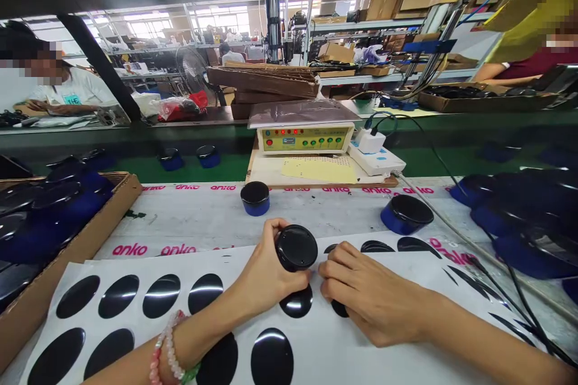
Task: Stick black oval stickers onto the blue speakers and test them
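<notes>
My left hand (pixel 266 271), with bead bracelets at the wrist, is wrapped round a round black-topped part (pixel 297 247) and holds it above a white sheet. Black oval discs (pixel 161 296) lie in rows on that white sheet (pixel 343 355). My right hand (pixel 361 292) rests low over the sheet just right of the held part, its fingers bent together over the edge of a black disc (pixel 338 309). Whether its fingertips grip anything is hidden. One blue part with a black top (pixel 255 198) stands beyond my left hand, another (pixel 406 214) beyond my right hand.
A cardboard box (pixel 112 216) of blue parts is at the left; more blue parts (pixel 537 222) pile up at the right. Behind stand a control box (pixel 304 138) and a power strip (pixel 377 159), with cables running right. Other people sit at the far left and right.
</notes>
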`<state>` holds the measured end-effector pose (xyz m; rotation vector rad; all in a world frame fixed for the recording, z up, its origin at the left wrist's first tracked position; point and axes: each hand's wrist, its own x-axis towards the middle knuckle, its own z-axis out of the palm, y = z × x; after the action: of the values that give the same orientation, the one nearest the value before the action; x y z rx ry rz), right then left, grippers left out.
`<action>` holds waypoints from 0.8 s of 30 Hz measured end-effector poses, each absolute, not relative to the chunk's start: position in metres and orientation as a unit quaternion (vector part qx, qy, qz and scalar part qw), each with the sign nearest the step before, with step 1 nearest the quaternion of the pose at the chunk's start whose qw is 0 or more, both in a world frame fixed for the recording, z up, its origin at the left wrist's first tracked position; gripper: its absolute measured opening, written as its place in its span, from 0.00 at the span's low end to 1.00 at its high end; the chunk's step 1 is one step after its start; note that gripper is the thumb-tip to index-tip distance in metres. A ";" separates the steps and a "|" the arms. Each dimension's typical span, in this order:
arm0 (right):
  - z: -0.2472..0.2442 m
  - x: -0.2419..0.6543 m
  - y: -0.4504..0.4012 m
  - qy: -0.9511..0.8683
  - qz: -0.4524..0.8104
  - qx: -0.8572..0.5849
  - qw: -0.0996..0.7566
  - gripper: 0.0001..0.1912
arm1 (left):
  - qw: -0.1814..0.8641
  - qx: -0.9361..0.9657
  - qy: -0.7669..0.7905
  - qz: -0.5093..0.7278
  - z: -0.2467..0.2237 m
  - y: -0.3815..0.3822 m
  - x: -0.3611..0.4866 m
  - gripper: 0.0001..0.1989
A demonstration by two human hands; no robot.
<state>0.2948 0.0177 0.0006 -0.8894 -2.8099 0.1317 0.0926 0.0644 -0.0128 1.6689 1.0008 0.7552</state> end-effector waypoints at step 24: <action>-0.025 0.258 -0.050 -0.343 0.402 -0.609 0.592 0.18 | 0.427 0.848 0.244 0.197 -0.017 0.033 0.097 0.37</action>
<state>0.2581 -0.0501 -0.0254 -1.4155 -0.7983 0.9340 0.0969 0.0332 -0.0171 2.1179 0.6106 0.4912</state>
